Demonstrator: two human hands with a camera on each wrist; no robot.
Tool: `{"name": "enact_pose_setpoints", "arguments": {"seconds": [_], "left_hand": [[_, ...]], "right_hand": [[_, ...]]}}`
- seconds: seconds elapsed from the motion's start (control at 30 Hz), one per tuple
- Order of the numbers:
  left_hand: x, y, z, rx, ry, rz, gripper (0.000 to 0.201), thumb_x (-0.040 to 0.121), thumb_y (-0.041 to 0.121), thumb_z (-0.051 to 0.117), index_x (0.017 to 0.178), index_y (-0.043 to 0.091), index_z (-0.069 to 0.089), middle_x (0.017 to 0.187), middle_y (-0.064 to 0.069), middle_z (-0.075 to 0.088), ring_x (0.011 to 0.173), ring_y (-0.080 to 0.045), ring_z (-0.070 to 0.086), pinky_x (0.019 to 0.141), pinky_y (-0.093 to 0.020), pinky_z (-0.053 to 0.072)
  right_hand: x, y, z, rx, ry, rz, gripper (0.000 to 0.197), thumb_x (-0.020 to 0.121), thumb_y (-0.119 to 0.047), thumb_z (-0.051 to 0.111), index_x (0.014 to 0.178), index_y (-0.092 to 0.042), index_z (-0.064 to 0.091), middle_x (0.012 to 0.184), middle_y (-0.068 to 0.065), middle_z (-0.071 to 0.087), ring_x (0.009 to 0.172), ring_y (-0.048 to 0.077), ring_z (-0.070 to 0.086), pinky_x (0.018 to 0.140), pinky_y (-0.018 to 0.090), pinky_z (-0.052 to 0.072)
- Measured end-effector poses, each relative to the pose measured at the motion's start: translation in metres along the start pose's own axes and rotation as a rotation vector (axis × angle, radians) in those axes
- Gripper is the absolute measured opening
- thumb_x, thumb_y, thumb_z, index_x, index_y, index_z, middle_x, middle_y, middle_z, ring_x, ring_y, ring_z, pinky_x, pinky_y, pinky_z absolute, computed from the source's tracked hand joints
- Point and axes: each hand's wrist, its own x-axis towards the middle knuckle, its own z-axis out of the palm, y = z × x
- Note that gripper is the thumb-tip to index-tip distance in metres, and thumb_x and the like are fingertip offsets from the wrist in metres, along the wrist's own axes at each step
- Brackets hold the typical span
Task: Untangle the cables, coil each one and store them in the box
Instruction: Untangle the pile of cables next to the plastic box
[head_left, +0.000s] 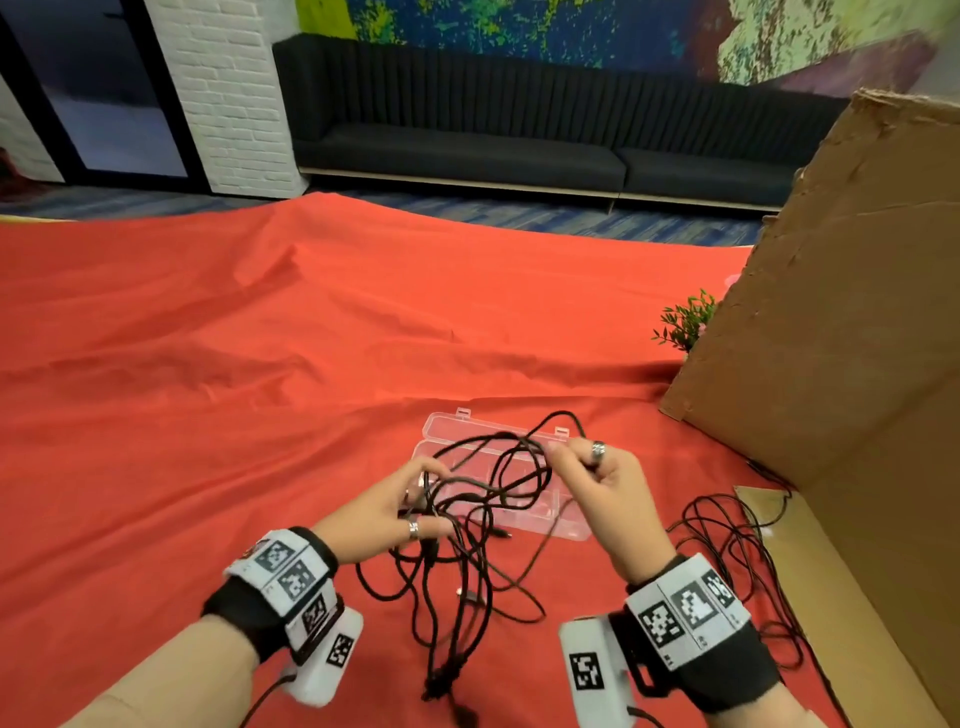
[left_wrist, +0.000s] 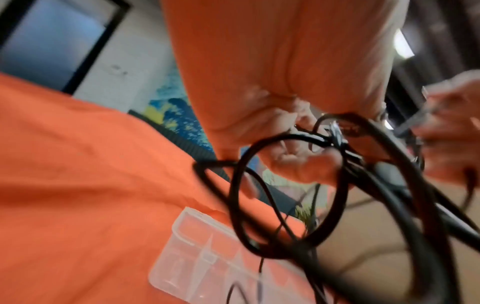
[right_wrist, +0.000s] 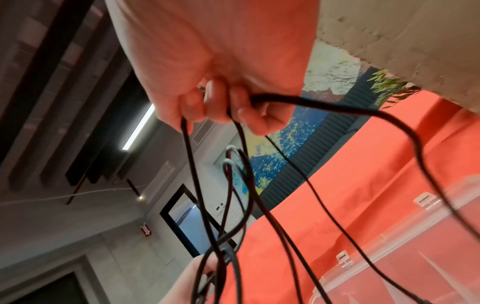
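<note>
Tangled thin black cables (head_left: 467, 525) hang in a loose knot between both hands, above the red cloth-covered worktop (head_left: 208, 364), their lower loops trailing onto the cloth. The left hand (head_left: 382, 512) pinches a cluster of strands and a connector, probably anchoring the knot. The right hand (head_left: 597, 480) curls round several strands and lifts them up and away, apparently to open the loops for untangling. A clear plastic compartment box (head_left: 563, 525) lies open just behind the tangle, ready for coils. Nothing is coiled yet. A brown cardboard panel (head_left: 831, 312) stands to the right
</note>
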Motion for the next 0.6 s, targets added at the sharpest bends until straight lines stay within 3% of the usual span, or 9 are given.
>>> {"name": "enact_pose_setpoints", "arguments": {"seconds": [0.07, 0.13, 0.2, 0.27, 0.37, 0.47, 0.53, 0.6], "left_hand": [[0.001, -0.002, -0.005, -0.129, 0.106, 0.019, 0.040, 0.070, 0.044, 0.069, 0.104, 0.038, 0.049, 0.060, 0.009, 0.045, 0.053, -0.004, 0.043, 0.055, -0.015, 0.036], [0.004, -0.005, -0.009, -0.235, 0.199, 0.015, 0.020, 0.084, 0.027, 0.067, 0.100, 0.023, 0.056, 0.059, 0.009, 0.050, 0.056, -0.006, 0.046, 0.058, -0.018, 0.038], [0.006, -0.010, -0.011, -0.291, 0.251, -0.017, 0.006, 0.089, 0.017, 0.058, 0.087, 0.012, 0.055, 0.059, 0.007, 0.052, 0.050, -0.008, 0.041, 0.055, -0.021, 0.036], [0.006, -0.017, -0.012, -0.325, 0.285, -0.080, 0.013, 0.092, 0.017, 0.053, 0.082, 0.010, 0.051, 0.058, 0.006, 0.054, 0.047, -0.009, 0.038, 0.050, -0.018, 0.034], [-0.001, -0.027, -0.014, -0.432, 0.356, -0.190, 0.016, 0.096, 0.016, 0.045, 0.081, 0.011, 0.047, 0.058, -0.001, 0.055, 0.046, -0.009, 0.045, 0.048, -0.015, 0.039], [-0.006, -0.039, -0.014, -0.527, 0.388, -0.296, 0.022, 0.098, 0.021, 0.042, 0.077, 0.014, 0.041, 0.059, 0.000, 0.047, 0.049, -0.010, 0.045, 0.057, -0.023, 0.044], [-0.009, -0.048, -0.017, -0.576, 0.436, -0.391, 0.027, 0.097, 0.026, 0.044, 0.072, 0.017, 0.038, 0.059, 0.001, 0.046, 0.052, -0.012, 0.048, 0.060, -0.028, 0.048], [-0.013, -0.059, -0.021, -0.680, 0.491, -0.445, 0.029, 0.095, 0.028, 0.049, 0.070, 0.017, 0.039, 0.058, 0.001, 0.045, 0.050, -0.012, 0.050, 0.058, -0.033, 0.053]], "right_hand": [[0.001, 0.004, -0.006, 0.024, 0.109, 0.010, 0.052, 0.082, -0.005, 0.060, 0.050, -0.020, 0.021, 0.053, -0.007, 0.018, 0.053, 0.008, 0.018, 0.052, 0.024, 0.017], [0.000, 0.007, -0.008, 0.058, 0.195, 0.022, 0.041, 0.072, -0.011, 0.055, 0.050, -0.014, 0.020, 0.056, 0.002, 0.019, 0.057, 0.013, 0.021, 0.055, 0.027, 0.020], [-0.002, 0.008, -0.008, 0.088, 0.263, 0.024, 0.037, 0.068, -0.014, 0.052, 0.047, -0.016, 0.021, 0.052, -0.002, 0.023, 0.059, 0.017, 0.024, 0.062, 0.028, 0.030], [-0.002, 0.009, -0.010, 0.117, 0.322, 0.021, 0.037, 0.069, -0.012, 0.052, 0.044, -0.022, 0.026, 0.045, -0.009, 0.028, 0.058, 0.018, 0.029, 0.073, 0.032, 0.040], [0.002, 0.009, -0.019, 0.197, 0.423, 0.049, 0.051, 0.078, 0.004, 0.053, 0.037, -0.022, 0.036, 0.046, -0.012, 0.035, 0.060, 0.021, 0.044, 0.066, 0.033, 0.044], [0.003, 0.002, -0.024, 0.227, 0.439, 0.037, 0.063, 0.085, 0.011, 0.046, 0.035, -0.027, 0.053, 0.057, -0.008, 0.036, 0.075, 0.028, 0.051, 0.068, 0.040, 0.055], [0.003, -0.001, -0.024, 0.274, 0.445, 0.040, 0.065, 0.087, 0.010, 0.044, 0.035, -0.028, 0.052, 0.059, -0.008, 0.037, 0.076, 0.027, 0.062, 0.065, 0.035, 0.056], [0.005, -0.003, -0.023, 0.370, 0.464, 0.047, 0.063, 0.089, 0.010, 0.042, 0.037, -0.025, 0.042, 0.051, -0.013, 0.036, 0.063, 0.019, 0.068, 0.063, 0.032, 0.056]]}}
